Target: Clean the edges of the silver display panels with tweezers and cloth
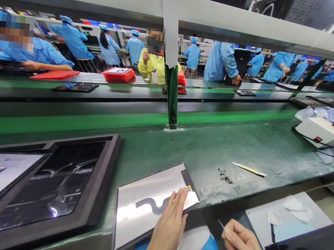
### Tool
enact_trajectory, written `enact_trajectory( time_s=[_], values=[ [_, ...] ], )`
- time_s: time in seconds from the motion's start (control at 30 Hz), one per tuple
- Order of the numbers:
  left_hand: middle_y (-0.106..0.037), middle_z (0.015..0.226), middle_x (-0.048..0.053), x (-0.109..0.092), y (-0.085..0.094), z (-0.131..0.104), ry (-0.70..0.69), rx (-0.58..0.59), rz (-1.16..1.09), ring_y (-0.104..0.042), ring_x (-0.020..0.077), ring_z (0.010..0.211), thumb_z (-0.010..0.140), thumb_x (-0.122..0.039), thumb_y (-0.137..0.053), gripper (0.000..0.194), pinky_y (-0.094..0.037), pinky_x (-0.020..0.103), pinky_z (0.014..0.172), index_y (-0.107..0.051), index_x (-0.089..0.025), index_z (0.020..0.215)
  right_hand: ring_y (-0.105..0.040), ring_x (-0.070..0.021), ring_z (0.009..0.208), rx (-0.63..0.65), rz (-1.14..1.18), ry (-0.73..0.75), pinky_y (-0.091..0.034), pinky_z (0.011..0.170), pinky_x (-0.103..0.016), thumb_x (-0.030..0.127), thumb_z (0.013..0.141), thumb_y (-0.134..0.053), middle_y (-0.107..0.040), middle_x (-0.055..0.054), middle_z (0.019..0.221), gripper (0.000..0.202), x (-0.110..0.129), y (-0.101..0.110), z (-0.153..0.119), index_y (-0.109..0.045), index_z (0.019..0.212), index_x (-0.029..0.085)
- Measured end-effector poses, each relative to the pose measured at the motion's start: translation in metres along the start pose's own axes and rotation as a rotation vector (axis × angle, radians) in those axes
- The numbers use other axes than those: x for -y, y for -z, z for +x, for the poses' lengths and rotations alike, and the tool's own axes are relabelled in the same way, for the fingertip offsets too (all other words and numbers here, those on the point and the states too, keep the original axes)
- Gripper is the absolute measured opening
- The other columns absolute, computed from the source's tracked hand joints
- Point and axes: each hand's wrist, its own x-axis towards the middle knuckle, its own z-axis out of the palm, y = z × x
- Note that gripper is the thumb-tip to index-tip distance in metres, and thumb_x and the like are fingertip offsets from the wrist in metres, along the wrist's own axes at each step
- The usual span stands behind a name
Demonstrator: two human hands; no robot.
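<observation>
Left hand (170, 227) lies flat, fingers extended, on the right part of a silver rectangular display panel (132, 225); rests on it, not wrapped round it. Dark, curved flat cable (154, 209) on the panel runs in beneath the fingers. Panel is at the near edge of the green-topped bench (206, 145), right of a black foam tray (97, 181). Right hand (239, 244) pinches a thin pointed tool (221, 224), maybe tweezers, too small to be sure; tip apart from panel. Farther back: slim yellow-handled knife (248, 169), small black scraps (225, 176) just beside it.
</observation>
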Motion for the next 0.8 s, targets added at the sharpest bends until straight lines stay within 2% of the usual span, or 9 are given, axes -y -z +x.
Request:
enact_trajectory(
  time_s=[0.2,0.43,0.63,0.8],
  values=[
    [-0.051,0.147,0.014,0.000,-0.001,-0.002,0.013,0.017,-0.009,-0.047,0.0293,0.137,0.100,-0.009,-0.032,0.062,-0.055,0.043,0.100,-0.010,-0.012,0.158,-0.014,-0.0085,0.050,-0.113,0.011,0.038,-0.012,0.049,-0.025,0.075,0.072,-0.068,-0.029,0.010,0.049,0.058,0.012,0.010,-0.009,-0.047,0.064,0.022],
    [-0.049,0.149,0.014,-0.001,0.001,0.000,0.015,0.009,-0.023,-0.045,0.0275,0.139,0.099,-0.006,-0.032,0.064,-0.053,0.042,0.103,-0.011,-0.013,0.158,-0.016,-0.0088,0.050,-0.219,-0.007,0.084,-0.015,0.048,-0.025,0.075,0.072,-0.068,-0.028,0.009,0.050,0.057,0.027,0.021,-0.016,-0.050,0.063,0.021],
    [-0.051,0.148,0.014,-0.001,-0.001,-0.001,0.010,0.012,-0.023,-0.046,0.0265,0.138,0.099,-0.006,-0.032,0.065,-0.054,0.042,0.103,-0.008,-0.013,0.158,-0.018,-0.0087,0.048,-0.219,-0.027,0.097,-0.021,0.044,-0.024,0.077,0.067,-0.069,-0.028,0.008,0.049,0.059,0.031,0.036,-0.018,-0.052,0.059,0.021],
    [-0.050,0.148,0.014,-0.002,-0.003,-0.003,0.020,0.002,0.007,-0.046,0.0275,0.138,0.100,-0.007,-0.030,0.062,-0.054,0.042,0.103,-0.008,-0.013,0.158,-0.022,-0.0097,0.050,-0.322,0.032,0.136,-0.022,0.043,-0.023,0.073,0.068,-0.073,-0.028,0.008,0.051,0.056,0.037,0.041,-0.024,-0.054,0.060,0.021]
  ],
)
